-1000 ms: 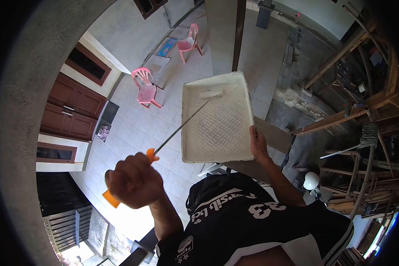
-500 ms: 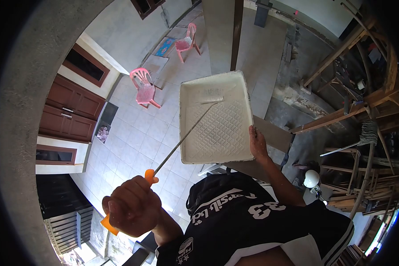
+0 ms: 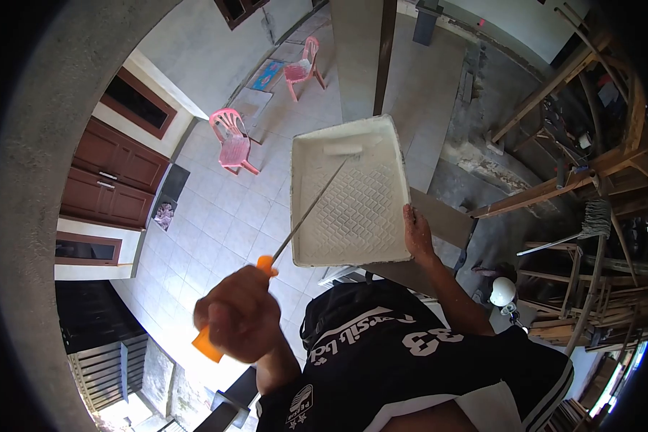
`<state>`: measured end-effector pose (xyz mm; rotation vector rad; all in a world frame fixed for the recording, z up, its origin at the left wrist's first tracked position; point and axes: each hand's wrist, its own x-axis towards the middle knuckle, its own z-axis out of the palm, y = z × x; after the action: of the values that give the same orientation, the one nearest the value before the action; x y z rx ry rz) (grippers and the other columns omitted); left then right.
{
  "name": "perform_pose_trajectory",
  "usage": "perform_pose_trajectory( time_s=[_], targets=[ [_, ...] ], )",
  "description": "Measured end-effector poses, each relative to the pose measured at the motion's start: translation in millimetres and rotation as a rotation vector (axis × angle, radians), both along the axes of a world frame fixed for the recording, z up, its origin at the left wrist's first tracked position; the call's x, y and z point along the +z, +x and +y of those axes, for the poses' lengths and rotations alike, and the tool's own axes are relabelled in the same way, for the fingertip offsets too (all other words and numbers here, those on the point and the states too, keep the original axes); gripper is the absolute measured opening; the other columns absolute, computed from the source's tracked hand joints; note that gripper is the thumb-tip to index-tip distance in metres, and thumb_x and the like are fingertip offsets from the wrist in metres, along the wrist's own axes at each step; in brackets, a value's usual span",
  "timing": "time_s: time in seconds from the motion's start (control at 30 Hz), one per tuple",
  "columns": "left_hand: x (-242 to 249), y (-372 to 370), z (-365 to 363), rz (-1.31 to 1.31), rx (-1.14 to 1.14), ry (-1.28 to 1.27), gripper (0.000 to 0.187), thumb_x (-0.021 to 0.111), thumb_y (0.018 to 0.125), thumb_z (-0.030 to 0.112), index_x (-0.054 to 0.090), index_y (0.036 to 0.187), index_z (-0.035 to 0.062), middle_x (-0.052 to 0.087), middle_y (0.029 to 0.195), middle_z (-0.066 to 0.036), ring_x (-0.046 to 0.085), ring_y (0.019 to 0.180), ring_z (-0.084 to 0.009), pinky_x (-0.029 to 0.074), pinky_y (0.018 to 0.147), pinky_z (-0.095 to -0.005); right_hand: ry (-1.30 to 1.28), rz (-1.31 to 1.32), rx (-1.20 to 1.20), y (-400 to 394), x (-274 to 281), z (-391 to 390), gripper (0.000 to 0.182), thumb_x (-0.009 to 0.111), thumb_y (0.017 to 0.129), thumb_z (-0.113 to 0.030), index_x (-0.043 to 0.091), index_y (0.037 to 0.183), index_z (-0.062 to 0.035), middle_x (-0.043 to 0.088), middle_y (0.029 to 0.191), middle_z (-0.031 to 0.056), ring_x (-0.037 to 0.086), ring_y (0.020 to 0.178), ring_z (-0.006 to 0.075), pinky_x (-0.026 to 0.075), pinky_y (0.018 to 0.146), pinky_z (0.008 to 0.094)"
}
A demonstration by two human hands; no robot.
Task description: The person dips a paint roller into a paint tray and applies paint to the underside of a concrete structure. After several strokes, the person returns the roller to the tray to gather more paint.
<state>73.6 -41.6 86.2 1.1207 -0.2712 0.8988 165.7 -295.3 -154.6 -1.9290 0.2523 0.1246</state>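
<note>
My left hand [image 3: 239, 313] is closed around the orange handle of a paint roller [image 3: 306, 216]. Its thin metal rod reaches up and right into a cream paint tray [image 3: 302, 245], where the pale roller head lies at the tray's far end, above the diamond-patterned slope. My right hand [image 3: 419, 234] grips the tray's right edge near its lower corner, thumb over the rim and the other fingers mostly hidden beneath. Raised above the floor, the tray is tilted so its inside faces me. Wet-looking paint coats its inside.
Two pink plastic chairs [image 3: 234, 144] stand on the tiled floor [image 3: 216, 209], left of a square pillar [image 3: 360, 57]. Wooden scaffolding [image 3: 540, 194] and stacked timber are on the right, near a white helmet [image 3: 503, 291]. Brown doors [image 3: 115, 169] line the left wall.
My left hand has shifted right and slightly up, and the roller head has moved up and left within the tray. The right hand and tray have stayed nearly still.
</note>
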Motion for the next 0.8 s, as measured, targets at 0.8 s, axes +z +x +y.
perform_pose_trajectory(
  time_s=[0.8],
  targets=[
    [14, -10, 41, 0.034, 0.054, -0.091, 0.037, 0.037, 0.088, 0.019, 0.026, 0.052, 0.0163, 0.025, 0.044, 0.0, 0.021, 0.036, -0.0101, 0.029, 0.041, -0.0292, 0.032, -0.032, 0.017, 1, -8, -2, 0.059, 0.035, 0.094, -0.048, 0.054, 0.102, 0.0075, 0.059, 0.09, 0.0232, 0.058, 0.085, 0.0327, 0.042, 0.078, 0.039]
  ],
)
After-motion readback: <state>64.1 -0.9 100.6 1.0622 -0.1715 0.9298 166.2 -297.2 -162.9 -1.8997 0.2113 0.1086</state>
